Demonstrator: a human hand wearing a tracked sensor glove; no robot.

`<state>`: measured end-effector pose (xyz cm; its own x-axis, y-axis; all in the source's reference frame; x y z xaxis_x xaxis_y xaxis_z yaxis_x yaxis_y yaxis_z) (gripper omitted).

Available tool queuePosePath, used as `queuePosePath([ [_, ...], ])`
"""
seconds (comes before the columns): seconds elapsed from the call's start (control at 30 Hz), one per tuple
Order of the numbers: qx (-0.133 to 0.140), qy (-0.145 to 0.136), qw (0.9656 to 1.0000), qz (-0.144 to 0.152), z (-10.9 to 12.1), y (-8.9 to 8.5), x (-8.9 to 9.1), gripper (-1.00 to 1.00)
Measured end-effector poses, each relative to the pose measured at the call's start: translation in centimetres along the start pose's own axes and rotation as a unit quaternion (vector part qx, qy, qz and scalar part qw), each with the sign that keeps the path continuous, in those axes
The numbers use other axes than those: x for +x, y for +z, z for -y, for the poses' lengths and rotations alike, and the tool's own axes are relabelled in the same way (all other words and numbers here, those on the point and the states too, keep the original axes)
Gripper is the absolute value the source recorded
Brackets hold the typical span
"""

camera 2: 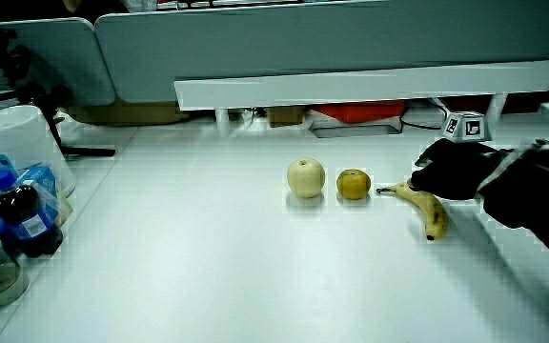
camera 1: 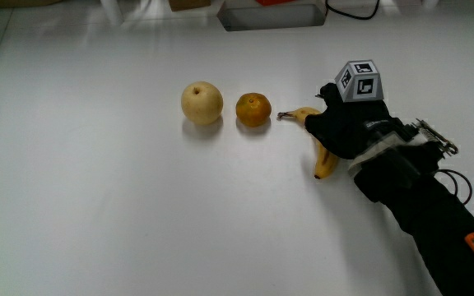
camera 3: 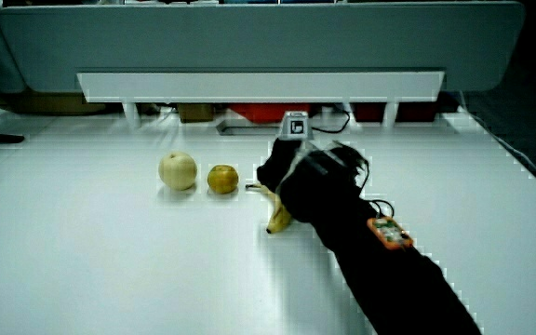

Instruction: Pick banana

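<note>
Banana stem twd orange (hands atop).

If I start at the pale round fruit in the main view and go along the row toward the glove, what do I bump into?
Pale round fruit, maybe an apple → orange → banana → the hand, which is over the banana's middle.

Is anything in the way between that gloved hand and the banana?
Nothing visible. The hand is already over the banana, covering its middle. The orange and the pale round fruit sit beside the banana's stem end, clear of the hand.
</note>
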<state>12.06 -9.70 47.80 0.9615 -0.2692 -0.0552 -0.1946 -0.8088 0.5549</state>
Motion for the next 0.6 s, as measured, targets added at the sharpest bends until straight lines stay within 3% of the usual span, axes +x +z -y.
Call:
queuePosePath([
  [0.3, 0.034, 0.045, 0.9984, -0.008, 3.2, 2.8, -0.7, 1.00],
  [0.47, 0.063, 0.079, 0.9949, -0.010, 6.0, 3.6, -1.5, 1.00],
  [0.5, 0.084, 0.093, 0.9921, -0.001, 7.1, 4.3, -2.0, 1.00],
  [0.57, 0.088, 0.117, 0.9892, -0.004, 8.4, 4.5, -2.7, 1.00],
  [0.6, 0.103, 0.135, 0.9854, -0.003, 9.6, 5.2, -3.3, 1.00],
])
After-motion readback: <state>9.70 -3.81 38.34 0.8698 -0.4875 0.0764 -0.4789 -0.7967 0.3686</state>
